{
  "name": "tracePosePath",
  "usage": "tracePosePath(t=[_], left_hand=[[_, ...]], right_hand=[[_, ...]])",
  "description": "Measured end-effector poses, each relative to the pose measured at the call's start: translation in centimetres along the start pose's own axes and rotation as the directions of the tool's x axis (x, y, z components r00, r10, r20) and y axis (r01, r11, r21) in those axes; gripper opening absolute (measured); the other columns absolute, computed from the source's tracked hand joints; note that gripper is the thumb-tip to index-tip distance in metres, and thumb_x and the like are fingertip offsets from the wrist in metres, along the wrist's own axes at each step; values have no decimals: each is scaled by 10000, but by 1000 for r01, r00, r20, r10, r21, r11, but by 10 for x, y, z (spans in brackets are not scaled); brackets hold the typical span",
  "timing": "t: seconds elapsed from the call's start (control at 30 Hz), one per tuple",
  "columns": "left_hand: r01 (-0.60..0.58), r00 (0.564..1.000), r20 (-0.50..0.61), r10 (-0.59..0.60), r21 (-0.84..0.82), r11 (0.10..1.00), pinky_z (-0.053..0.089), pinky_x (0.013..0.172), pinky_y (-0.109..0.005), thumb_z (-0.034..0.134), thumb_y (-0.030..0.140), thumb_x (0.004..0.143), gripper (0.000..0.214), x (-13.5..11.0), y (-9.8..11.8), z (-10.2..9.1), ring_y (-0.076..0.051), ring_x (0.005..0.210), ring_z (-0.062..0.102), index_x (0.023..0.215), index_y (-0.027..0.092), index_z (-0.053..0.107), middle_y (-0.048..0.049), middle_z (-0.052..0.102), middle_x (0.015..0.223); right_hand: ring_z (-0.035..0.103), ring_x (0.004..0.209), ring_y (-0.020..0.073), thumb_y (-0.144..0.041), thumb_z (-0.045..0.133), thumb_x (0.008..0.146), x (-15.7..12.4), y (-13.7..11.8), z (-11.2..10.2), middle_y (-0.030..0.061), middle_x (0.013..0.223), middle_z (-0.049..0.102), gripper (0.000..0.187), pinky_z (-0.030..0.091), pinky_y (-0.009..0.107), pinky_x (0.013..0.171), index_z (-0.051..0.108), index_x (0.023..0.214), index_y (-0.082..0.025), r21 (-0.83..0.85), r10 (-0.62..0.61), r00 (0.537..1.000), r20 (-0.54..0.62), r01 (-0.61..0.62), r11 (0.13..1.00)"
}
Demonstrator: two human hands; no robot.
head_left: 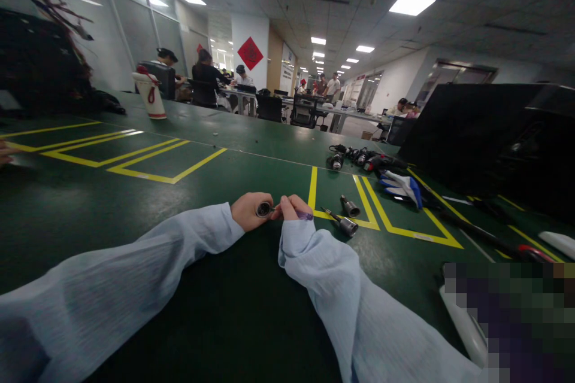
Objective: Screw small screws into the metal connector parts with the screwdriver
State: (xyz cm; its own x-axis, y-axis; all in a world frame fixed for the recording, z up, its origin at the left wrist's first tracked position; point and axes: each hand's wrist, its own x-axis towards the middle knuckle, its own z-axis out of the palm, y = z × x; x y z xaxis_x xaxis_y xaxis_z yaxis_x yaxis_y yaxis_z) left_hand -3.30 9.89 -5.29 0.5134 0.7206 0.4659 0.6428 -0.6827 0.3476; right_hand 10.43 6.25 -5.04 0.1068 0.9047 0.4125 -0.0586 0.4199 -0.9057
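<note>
My left hand (250, 210) is closed around a metal socket (263, 209). The socket's round open end faces me, and small light specks show in its dark inside. Close beside it, my right hand (291, 208) has its fingers pinched together at a thin grey piece next to the socket. Whether that piece belongs to the socket cannot be made out. Both hands are just above the green table (202, 203). To the right of my right hand lie two more metal sockets: one (350, 206) farther back, the other (345, 225) nearer, with a thin shank pointing left.
Yellow tape outlines (174, 179) mark the table. Farther right lie a cluster of dark metal tool parts (354, 157) and a blue-and-white glove (401, 187). A large black case (489, 149) stands at right, a paper cup (150, 96) at back left. Another person's hand (5, 152) shows at the left edge.
</note>
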Motion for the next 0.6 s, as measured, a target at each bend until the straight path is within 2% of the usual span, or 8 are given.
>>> tracePosePath(t=[0.17,0.3,0.37,0.5,0.6], left_hand=[[-18,998,59,14,62,998,343,480,-194,497,279,716,165,1,1,0,-100,504,491,614,151,506,6,525,548],[-26,998,62,24,43,999,345,479,-194,509,311,714,192,2,1,-1,-98,499,487,608,151,505,9,521,545],[-22,998,53,21,20,1000,346,476,-192,518,304,704,188,1,2,-1,-93,493,476,592,154,492,17,509,533],[-11,999,49,15,-78,997,372,505,-189,528,257,683,122,-1,2,-3,-93,537,491,627,150,513,14,544,577],[16,1000,17,-14,-124,992,375,510,-190,529,219,666,83,-1,1,-3,-90,539,488,631,145,513,19,540,574]], right_hand=[[484,442,113,-375,463,753,1,3,-2,-28,416,504,318,405,237,480,479,488,-201,-130,-76,996,39,80,988],[478,448,121,-373,466,735,3,6,-2,-35,405,468,318,402,248,489,463,465,-206,-217,-30,1000,5,31,976],[473,417,115,-358,464,728,4,5,-1,-45,380,464,304,393,242,471,458,463,-208,-172,22,1000,-1,-22,985],[453,345,102,-356,469,724,5,2,0,-60,337,481,281,370,233,425,477,485,-208,49,152,987,45,-154,987],[445,329,96,-342,477,725,6,2,-1,-58,342,514,260,370,230,421,508,508,-204,151,195,977,84,-206,967]])
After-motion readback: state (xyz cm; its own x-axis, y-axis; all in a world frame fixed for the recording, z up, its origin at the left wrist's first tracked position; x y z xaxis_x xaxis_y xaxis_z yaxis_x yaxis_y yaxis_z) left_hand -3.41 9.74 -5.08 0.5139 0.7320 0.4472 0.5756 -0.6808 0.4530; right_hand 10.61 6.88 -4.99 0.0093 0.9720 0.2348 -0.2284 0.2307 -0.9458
